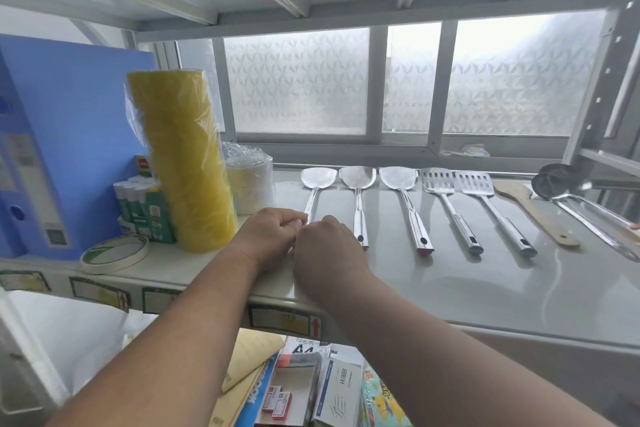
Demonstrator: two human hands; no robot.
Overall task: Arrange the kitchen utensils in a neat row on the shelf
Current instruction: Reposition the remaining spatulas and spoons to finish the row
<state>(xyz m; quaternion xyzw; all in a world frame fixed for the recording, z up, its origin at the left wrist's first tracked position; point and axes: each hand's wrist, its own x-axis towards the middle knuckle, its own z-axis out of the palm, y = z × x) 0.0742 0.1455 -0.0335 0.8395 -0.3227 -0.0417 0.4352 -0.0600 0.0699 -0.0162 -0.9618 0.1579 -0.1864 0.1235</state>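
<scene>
Row mostly done: five steel utensils lie parallel mid-frame on shelf. Both hands, left hand and right hand, meet at leftmost spatula handle; grip hidden, cannot tell. Wooden spatula and ladles, right, still skewed.

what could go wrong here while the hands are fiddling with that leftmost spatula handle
1. Both hands, left hand and right hand, crowd the leftmost spatula; a nudge could knock the second spatula out of line.
2. The tall yellow roll stands just beside the left hand and might tip if bumped.
3. The handles lie near the front edge of the shelf, so one pulled too far could slide off.
</scene>
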